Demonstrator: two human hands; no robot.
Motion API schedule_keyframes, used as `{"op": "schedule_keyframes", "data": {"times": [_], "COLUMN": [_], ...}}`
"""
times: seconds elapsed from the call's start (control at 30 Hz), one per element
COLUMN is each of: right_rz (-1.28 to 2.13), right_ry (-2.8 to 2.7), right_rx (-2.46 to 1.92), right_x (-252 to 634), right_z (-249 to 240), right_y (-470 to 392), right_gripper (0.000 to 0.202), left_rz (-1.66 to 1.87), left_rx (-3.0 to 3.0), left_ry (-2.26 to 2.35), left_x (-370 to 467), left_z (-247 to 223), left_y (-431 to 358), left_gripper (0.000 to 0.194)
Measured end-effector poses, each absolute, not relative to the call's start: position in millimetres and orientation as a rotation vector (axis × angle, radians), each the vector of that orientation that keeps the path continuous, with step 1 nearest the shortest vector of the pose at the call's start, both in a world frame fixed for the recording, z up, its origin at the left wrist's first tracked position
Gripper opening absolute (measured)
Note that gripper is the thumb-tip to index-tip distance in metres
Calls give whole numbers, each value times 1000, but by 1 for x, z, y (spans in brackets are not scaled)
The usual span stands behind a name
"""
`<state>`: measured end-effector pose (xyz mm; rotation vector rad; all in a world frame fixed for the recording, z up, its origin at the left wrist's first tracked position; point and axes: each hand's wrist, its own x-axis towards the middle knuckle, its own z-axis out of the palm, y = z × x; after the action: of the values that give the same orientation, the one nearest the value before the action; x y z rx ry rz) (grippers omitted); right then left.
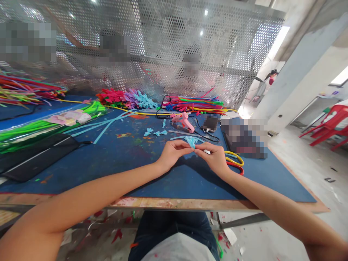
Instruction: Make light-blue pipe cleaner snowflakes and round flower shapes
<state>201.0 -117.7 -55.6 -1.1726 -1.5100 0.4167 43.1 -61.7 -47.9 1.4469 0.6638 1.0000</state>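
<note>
My left hand (175,150) and my right hand (213,156) meet over the blue table mat, fingertips pinched together. Between them is a light blue pipe-cleaner piece (191,141), bent into a small bunched shape. Its lower end is covered by my fingers. Small light blue pipe-cleaner pieces (160,133) lie just beyond my left hand. Behind my hands rests a pink glue gun (183,121) with a black cord. Scissors with yellow and red handles (236,161) lie partly under my right hand.
Bagged green pipe cleaners (49,125) and a black pouch (40,154) are at left. Long light blue stems (108,125) lie beside them. Finished-looking coloured bunches (114,98) and a multicoloured bundle (199,104) line the perforated metal screen (163,47). A dark, blurred item (244,139) sits at right.
</note>
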Motion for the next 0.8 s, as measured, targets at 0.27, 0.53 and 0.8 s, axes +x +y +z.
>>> {"op": "schedule_keyframes", "data": {"times": [0.27, 0.53, 0.8], "right_rz": [559, 716, 719], "right_ry": [-1402, -1404, -1471], "right_rx": [-1320, -1297, -1306], "right_x": [202, 203, 206], "right_z": [-57, -60, -59], "right_y": [-114, -111, -109], "right_gripper": [21, 26, 21], "left_rz": [970, 1056, 973], "left_rx": [1604, 2134, 2590], "left_ry": [652, 769, 756], "left_x": [42, 35, 28], "left_z": [-48, -44, -46], "left_y": [-63, -66, -53], "left_gripper": [21, 17, 13]}}
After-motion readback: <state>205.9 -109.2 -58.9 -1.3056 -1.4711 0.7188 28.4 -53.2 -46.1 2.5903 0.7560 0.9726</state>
